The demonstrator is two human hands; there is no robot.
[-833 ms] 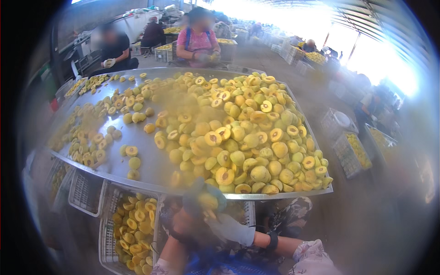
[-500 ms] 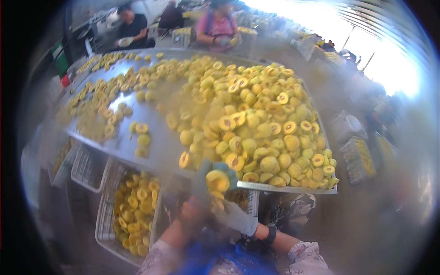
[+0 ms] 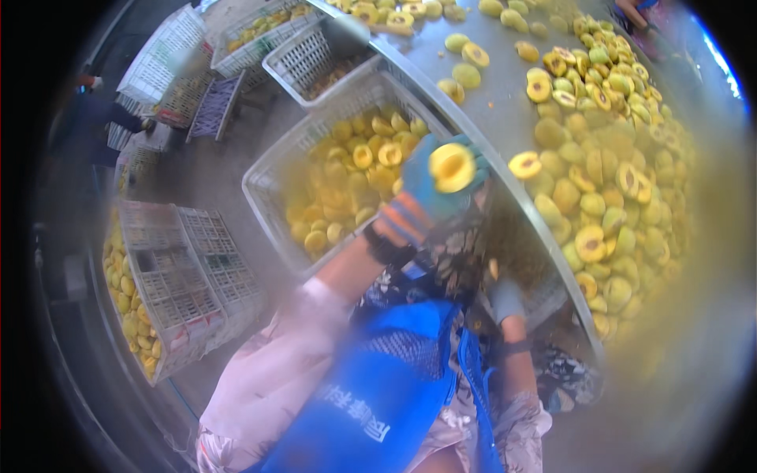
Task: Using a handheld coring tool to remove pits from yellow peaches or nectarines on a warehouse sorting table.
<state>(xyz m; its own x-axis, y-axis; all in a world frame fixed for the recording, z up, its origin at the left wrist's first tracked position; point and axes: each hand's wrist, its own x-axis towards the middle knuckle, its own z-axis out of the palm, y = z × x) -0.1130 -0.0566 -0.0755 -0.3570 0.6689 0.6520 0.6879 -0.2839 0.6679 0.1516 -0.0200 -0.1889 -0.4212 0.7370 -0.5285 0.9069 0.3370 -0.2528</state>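
My left hand (image 3: 432, 189), in a teal glove with an orange striped cuff, is closed around a yellow peach half (image 3: 453, 167) whose hollow faces up. It is held over the right edge of a white crate (image 3: 259, 197) of peach halves, beside the metal table's rim. Lower and to the right, my right hand (image 3: 506, 301), in a pale glove, is below the table edge. A small yellowish piece (image 3: 494, 270) shows at its fingertips; blur hides its kind and whether it is gripped. Under that hand, a crate (image 3: 544, 306) holds brownish bits.
The metal table (image 3: 505, 87) carries a heap of cut peaches (image 3: 599, 197) at right. A dark-bottomed crate (image 3: 303, 67) stands beyond the peach crate. More crates (image 3: 181, 276) stand at left, and a person's dark-clothed legs (image 3: 95, 126) show at far left.
The view has swung down and left, bringing the crates and my blue apron into sight. My left hand with the peach half is now over the peach crate's edge; my right hand has moved apart from it.
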